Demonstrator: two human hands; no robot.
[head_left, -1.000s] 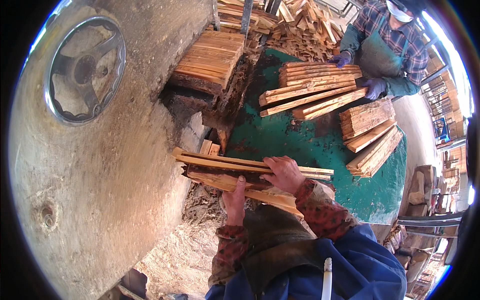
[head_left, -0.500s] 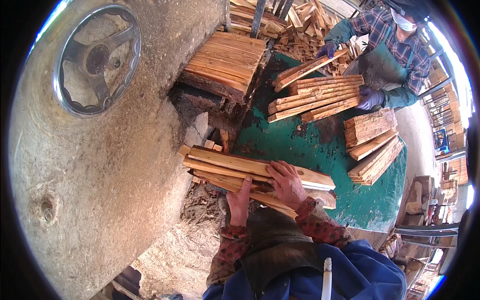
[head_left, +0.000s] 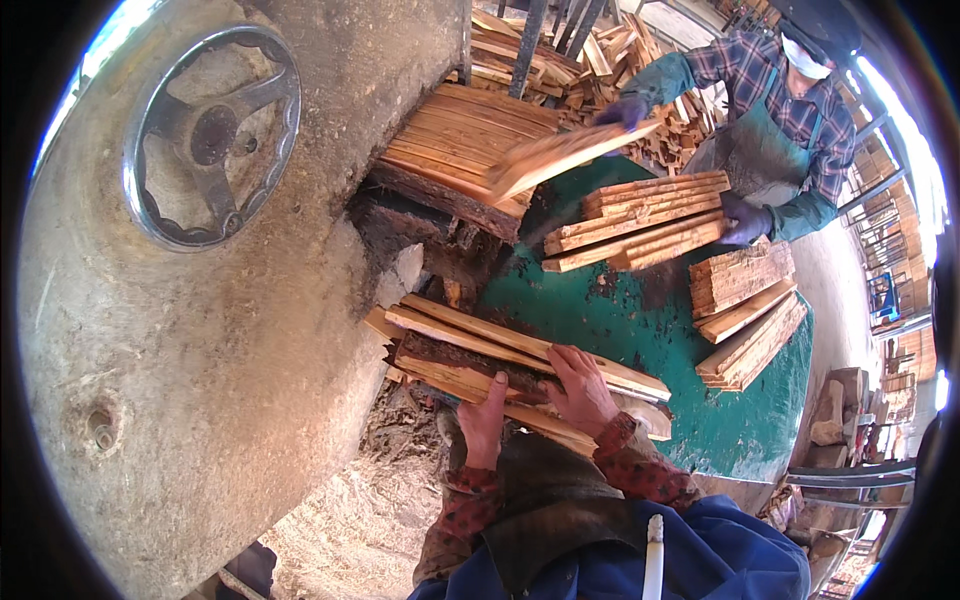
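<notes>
Several long wooden slats (head_left: 470,330) lie side by side in front of me, over the near edge of a green table. A dark bark-covered face (head_left: 470,362) shows between the far slats and the near ones. My left hand (head_left: 482,428) grips the near slats, its thumb on top and the other fingers hidden underneath. To its right, my right hand (head_left: 582,392) is closed over the slats, fingertips on their far side. The left ends of the slats reach close to the machine's wall.
The machine panel (head_left: 250,330) with a handwheel (head_left: 210,137) fills the left. Beyond is a row of boards (head_left: 460,140). Across the green table (head_left: 600,310), a co-worker (head_left: 775,130) holds a slat (head_left: 570,155) over it, beside stacked slats (head_left: 640,225). More slats (head_left: 750,340) lie right.
A dark bark face now shows between the slats under my hands. The co-worker's slat has swung left, from the stack toward the row of boards. My view has shifted slightly.
</notes>
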